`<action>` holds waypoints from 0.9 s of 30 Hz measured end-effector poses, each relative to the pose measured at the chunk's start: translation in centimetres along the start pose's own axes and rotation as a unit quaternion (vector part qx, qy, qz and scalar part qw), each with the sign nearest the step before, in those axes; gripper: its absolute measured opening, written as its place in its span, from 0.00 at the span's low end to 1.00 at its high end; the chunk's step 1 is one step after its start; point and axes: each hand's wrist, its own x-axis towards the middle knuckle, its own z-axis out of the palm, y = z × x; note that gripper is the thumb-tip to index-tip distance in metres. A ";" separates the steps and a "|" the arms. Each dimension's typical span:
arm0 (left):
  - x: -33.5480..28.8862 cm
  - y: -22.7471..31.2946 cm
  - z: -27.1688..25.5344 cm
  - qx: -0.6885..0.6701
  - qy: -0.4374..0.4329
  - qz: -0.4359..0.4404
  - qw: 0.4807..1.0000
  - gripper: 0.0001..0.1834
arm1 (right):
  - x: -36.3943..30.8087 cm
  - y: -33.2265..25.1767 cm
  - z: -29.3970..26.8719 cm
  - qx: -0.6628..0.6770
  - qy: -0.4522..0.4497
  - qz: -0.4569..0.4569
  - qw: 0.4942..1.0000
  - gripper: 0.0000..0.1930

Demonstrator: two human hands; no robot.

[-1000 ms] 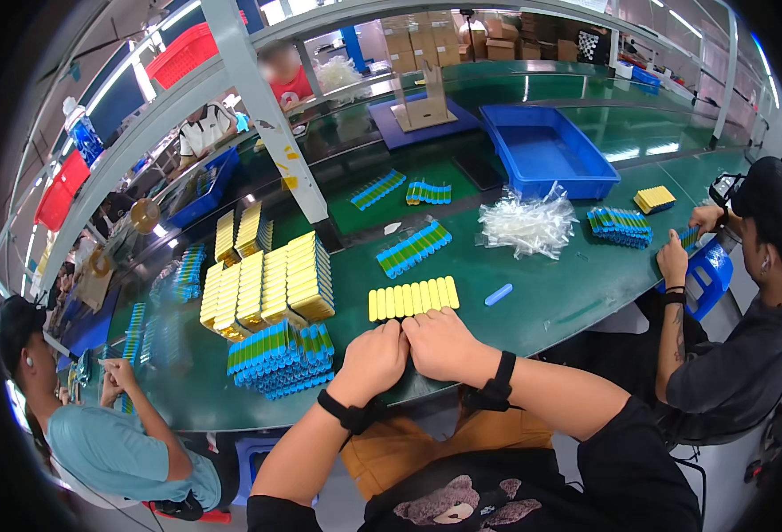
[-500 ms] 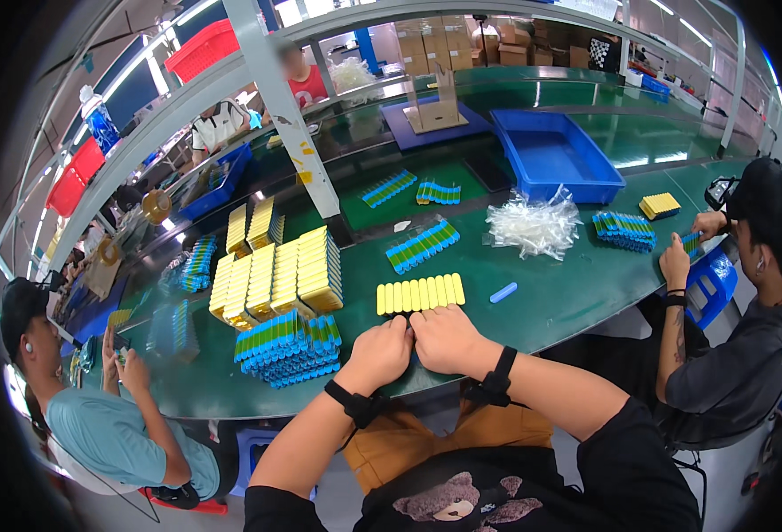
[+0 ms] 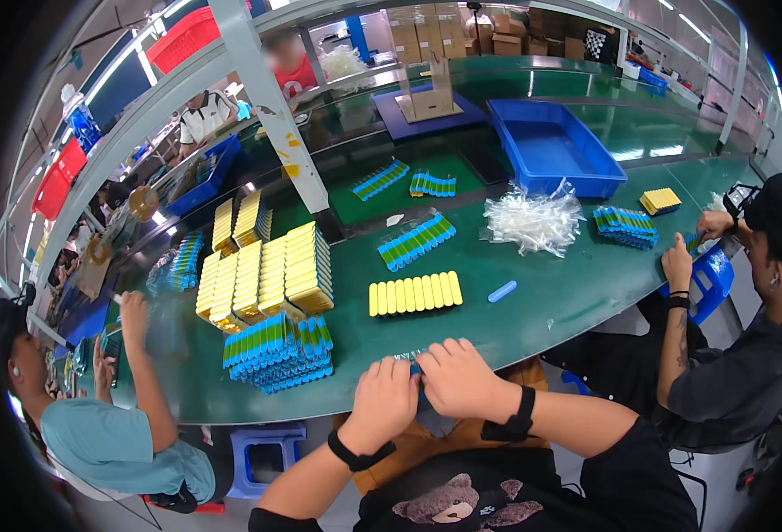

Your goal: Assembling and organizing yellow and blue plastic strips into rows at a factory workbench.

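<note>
My left hand [image 3: 384, 396] and my right hand [image 3: 463, 379] are side by side at the table's near edge, fingers curled together round a blue piece [image 3: 416, 367]. Only a sliver of it and a bit of clear edge show between them; the rest is hidden by my fingers. Just beyond my hands lies a ridged yellow pack [image 3: 415, 294] of several joined rounded bars. A small blue rounded strip [image 3: 502, 291] sits to its right. Farther back rests a blue-and-green ridged pack [image 3: 417, 241]. Left of my hands is a stack of blue-and-green packs [image 3: 280, 350].
Yellow packs [image 3: 262, 275] are stacked high at left. A heap of clear plastic bags [image 3: 533, 217] lies right of centre, before a blue tray [image 3: 550, 151]. A metal post [image 3: 275, 115] rises from the bench. Co-workers sit at left [image 3: 125, 443] and right [image 3: 737, 301].
Both my hands have drawn back from the yellow pack toward the table edge, still together. The left co-worker has raised a hand. The view has shifted slightly.
</note>
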 end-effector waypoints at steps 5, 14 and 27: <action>-3.3 1.3 -2.2 0.045 -0.023 -0.015 0.999 0.44 | -2.1 -1.0 -3.2 0.025 -0.036 -0.008 0.999 0.34; -5.4 -3.9 -5.0 -0.059 0.004 0.080 0.995 0.13 | -5.3 3.5 -4.9 0.028 0.032 -0.136 0.990 0.17; -2.5 -2.0 -13.4 -0.175 0.064 0.039 0.982 0.05 | 0.0 2.1 -13.9 0.199 0.045 -0.092 0.975 0.06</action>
